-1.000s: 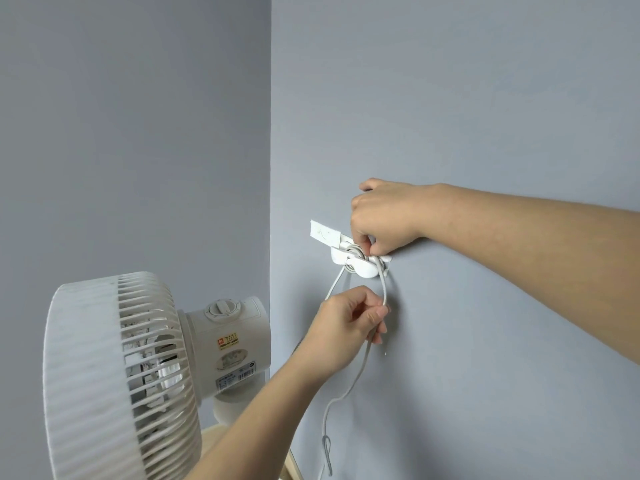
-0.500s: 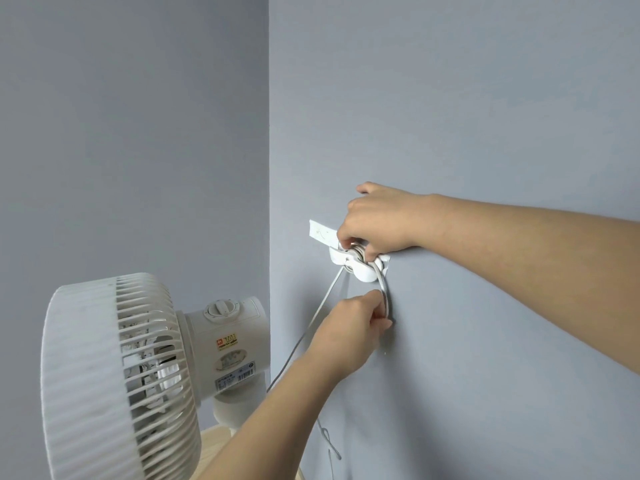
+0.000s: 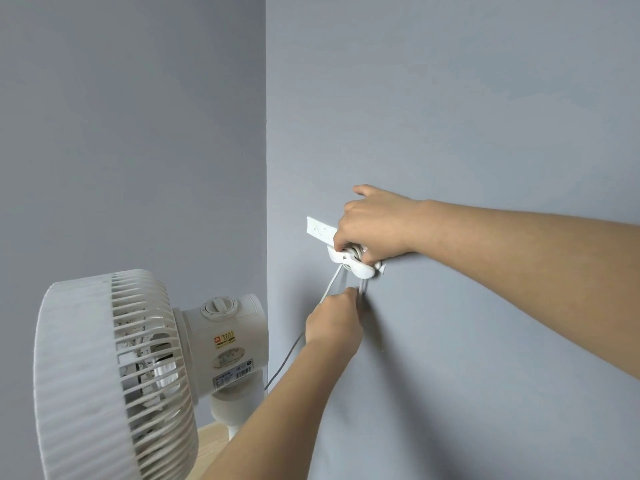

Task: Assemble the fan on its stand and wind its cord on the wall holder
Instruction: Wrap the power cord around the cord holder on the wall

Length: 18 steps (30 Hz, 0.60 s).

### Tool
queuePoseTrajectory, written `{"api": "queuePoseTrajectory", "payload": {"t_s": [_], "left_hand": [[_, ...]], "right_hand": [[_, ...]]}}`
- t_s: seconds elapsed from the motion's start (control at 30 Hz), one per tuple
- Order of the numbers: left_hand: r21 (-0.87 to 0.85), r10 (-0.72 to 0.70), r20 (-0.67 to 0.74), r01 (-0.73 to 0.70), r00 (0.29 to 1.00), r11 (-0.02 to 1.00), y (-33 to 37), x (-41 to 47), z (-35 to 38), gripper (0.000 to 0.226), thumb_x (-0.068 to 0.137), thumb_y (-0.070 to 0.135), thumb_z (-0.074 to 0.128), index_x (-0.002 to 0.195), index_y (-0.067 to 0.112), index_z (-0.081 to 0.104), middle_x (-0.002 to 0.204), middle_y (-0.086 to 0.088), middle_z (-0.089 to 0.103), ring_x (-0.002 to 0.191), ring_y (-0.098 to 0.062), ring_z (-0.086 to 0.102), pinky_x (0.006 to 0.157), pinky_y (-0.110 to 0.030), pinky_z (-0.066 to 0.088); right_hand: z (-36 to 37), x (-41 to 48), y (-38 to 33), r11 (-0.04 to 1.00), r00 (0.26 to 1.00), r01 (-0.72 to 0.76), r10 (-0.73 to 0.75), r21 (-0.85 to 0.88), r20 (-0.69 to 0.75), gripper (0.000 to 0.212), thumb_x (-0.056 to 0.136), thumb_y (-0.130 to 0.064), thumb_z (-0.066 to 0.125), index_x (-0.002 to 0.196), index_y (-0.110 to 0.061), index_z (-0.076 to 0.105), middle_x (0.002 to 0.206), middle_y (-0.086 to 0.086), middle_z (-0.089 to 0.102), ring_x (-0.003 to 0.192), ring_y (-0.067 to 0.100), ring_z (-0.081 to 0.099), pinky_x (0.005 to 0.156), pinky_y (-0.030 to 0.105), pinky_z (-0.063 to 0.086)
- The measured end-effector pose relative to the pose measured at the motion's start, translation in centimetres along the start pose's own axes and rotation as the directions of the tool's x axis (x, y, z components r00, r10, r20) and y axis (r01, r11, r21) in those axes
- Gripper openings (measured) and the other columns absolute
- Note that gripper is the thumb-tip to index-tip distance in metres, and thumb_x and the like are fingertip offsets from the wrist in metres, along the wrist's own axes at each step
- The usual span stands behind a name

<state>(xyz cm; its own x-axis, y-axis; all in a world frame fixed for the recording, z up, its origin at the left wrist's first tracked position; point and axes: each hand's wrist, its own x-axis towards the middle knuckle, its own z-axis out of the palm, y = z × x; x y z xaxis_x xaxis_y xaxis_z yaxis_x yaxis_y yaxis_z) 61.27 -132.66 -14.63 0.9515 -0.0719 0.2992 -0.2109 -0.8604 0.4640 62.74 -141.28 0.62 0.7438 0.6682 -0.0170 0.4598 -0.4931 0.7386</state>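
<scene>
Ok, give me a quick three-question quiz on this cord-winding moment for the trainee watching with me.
1. True or false: the left hand rests on the fan.
2. Where is the right hand? A) on the fan's dial B) at the wall holder, gripping the wound cord C) flat on bare wall
3. Fill in: the fan's base stands on a light ______ surface.

Key: 1 false, it grips the cord just below the wall holder. 2 B. 3 wooden.
</scene>
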Motion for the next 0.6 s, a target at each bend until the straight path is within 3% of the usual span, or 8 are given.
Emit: {"api": "queuePoseTrajectory", "payload": {"t_s": [0.13, 0.2, 0.27, 0.37, 0.47, 0.6], "left_hand": [[-0.085, -0.044, -0.073, 0.037, 0.996, 0.996, -2.2, 0.5, 0.4, 0.010, 0.095, 0.016, 0.046, 0.085, 0.014, 0.044, 0.090, -0.010, 0.061, 0.076, -0.030, 0.050, 0.061, -0.031, 0.037], [-0.253, -0.067, -0.063, 0.049, 0.996, 0.966, -3.2, 0.8, 0.6, 0.015, 0.094, 0.016, 0.048, 0.084, 0.009, 0.057, 0.078, -0.008, 0.058, 0.069, -0.028, 0.048, 0.059, -0.029, 0.037], [-0.526, -0.101, 0.003, 0.087, 0.995, 0.846, -4.1, 0.7, 0.6, 0.024, 0.094, 0.014, 0.048, 0.076, 0.012, 0.063, 0.065, -0.003, 0.052, 0.060, -0.024, 0.046, 0.056, -0.026, 0.039], [-0.822, -0.114, 0.070, 0.122, 0.991, 0.557, -5.1, 0.0, 0.7, 0.030, 0.098, 0.014, 0.044, 0.072, 0.013, 0.059, 0.056, 0.001, 0.045, 0.045, -0.012, 0.041, 0.051, -0.024, 0.040], [-0.901, -0.178, 0.081, 0.148, 0.981, 0.408, -5.2, -0.1, 0.7, 0.028, 0.099, 0.015, 0.044, 0.076, 0.013, 0.060, 0.053, 0.005, 0.037, 0.038, -0.007, 0.028, 0.044, -0.020, 0.027], [-0.926, -0.266, 0.198, 0.269, 0.943, 0.265, -4.9, 1.1, -0.1, 0.028, 0.095, 0.010, 0.043, 0.068, 0.016, 0.050, 0.058, 0.004, 0.031, 0.045, -0.011, 0.022, 0.047, -0.024, 0.018]], "right_hand": [[0.0, 0.0, 0.1, 1.000, 1.000, 0.011, -0.011, 0.012, 0.021, 0.028, 0.087, -0.029, 0.055, 0.114, -0.037, 0.059, 0.097, -0.010, 0.066, 0.109, 0.016, 0.055, 0.112, 0.047, 0.025], [0.0, 0.0, 0.1, 0.998, 0.999, 0.003, -0.006, 0.055, 0.050, 0.030, 0.089, -0.024, 0.047, 0.115, -0.036, 0.059, 0.089, -0.009, 0.061, 0.110, 0.017, 0.055, 0.117, 0.047, 0.017], [-0.2, 0.1, 0.1, 0.996, 0.995, -0.024, 0.015, 0.089, 0.095, 0.032, 0.092, -0.025, 0.038, 0.115, -0.033, 0.059, 0.090, -0.007, 0.060, 0.114, 0.017, 0.052, 0.119, 0.048, 0.010], [0.2, 0.4, -0.2, 0.999, 0.993, -0.036, 0.032, 0.033, 0.117, 0.037, 0.095, -0.038, 0.031, 0.113, -0.027, 0.061, 0.113, -0.004, 0.064, 0.122, 0.017, 0.047, 0.119, 0.049, 0.009], [0.8, 0.6, -0.3, 0.998, 0.992, -0.030, 0.036, -0.049, 0.119, 0.044, 0.093, -0.047, 0.034, 0.120, -0.026, 0.062, 0.129, -0.007, 0.057, 0.127, 0.017, 0.043, 0.118, 0.049, 0.012], [0.6, 0.6, -0.2, 0.999, 0.990, -0.028, 0.032, -0.032, 0.135, 0.040, 0.093, -0.044, 0.037, 0.121, -0.028, 0.060, 0.131, -0.008, 0.056, 0.128, 0.017, 0.042, 0.118, 0.050, 0.010]]}}
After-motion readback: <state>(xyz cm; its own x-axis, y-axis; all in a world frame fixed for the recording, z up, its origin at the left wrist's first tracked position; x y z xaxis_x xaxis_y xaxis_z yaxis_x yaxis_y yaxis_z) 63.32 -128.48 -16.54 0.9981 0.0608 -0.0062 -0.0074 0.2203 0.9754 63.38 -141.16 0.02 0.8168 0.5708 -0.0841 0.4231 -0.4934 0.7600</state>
